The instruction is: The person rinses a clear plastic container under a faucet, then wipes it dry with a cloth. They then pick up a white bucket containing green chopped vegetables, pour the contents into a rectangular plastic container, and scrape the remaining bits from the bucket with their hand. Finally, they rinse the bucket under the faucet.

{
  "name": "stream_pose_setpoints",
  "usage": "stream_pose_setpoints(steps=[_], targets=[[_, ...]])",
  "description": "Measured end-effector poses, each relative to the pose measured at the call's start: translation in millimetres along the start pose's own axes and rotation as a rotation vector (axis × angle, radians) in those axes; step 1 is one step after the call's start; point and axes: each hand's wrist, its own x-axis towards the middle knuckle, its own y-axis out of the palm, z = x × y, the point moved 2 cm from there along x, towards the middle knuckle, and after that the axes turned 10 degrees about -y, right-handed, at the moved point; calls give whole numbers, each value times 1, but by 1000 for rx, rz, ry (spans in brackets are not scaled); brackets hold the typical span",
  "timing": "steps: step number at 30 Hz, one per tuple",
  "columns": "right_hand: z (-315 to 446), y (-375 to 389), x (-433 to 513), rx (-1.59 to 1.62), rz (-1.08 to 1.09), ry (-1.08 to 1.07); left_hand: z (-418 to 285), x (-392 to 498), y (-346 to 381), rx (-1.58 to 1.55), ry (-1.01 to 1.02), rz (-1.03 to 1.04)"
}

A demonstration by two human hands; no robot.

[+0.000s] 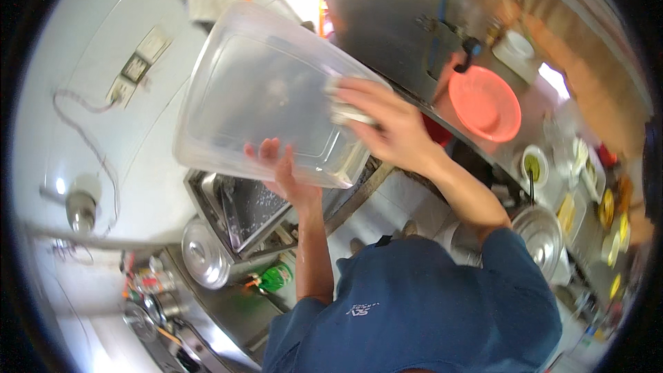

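Observation:
A large translucent plastic container [243, 83] is held up, tilted, in front of me. My left hand [287, 173] supports its near edge with fingers spread, partly seen through the cloudy plastic; which side of the wall the fingers lie on is hard to tell. A whitish cloth or pad [349, 109] is bunched in my right hand [391, 122], against the container's right part. That hand is blurred. Below the container, a stainless steel sink or tray [248, 207] has pale specks on its dark inner surface.
A round metal lid [204, 254] leans beside the sink, near a green bottle [275, 276]. On the right counter stand a pink plastic basin [487, 106], a bowl of green food [533, 166] and another metal lid [538, 238]. Wall sockets [135, 67] with a cord are at left.

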Motion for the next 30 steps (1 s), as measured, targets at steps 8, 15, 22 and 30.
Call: stream_pose_setpoints(steps=[8,15,22,30], targets=[[-47,82,-13,-740,271,466,11,-3,-11,-135,-45,97],[-59,74,-39,-620,159,524,19,-10,-5,-60,37,161],[-28,101,-54,-375,290,643,29,-2,-4,-94,49,192],[-23,135,-70,150,290,887,25,-7,-8,314,273,78]])
